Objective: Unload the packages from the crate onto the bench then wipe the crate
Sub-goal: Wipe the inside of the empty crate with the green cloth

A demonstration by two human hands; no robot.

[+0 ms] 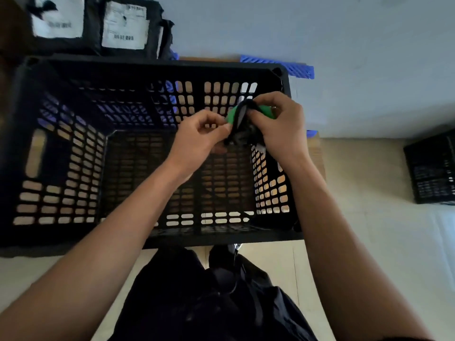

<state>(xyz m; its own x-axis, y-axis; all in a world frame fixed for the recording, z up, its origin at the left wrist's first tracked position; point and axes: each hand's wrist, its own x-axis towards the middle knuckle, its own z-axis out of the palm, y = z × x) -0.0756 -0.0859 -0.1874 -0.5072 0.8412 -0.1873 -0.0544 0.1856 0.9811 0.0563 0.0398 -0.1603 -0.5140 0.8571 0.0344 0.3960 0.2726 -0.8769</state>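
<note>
Both our forearms reach over the black slotted plastic crate [61, 148], which looks unloaded. Right hand [278, 129] grips a dark-and-green cloth [240, 119]; left hand [199, 136] pinches its edge. We should spread it flat before wiping.

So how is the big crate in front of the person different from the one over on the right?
The big black crate sits right under both hands, fully in view and with no packages inside; the other crate stands apart on the floor at the right edge, partly cut off, contents unclear. It also looks smaller, though farther away. Both are black with slotted walls.
</note>
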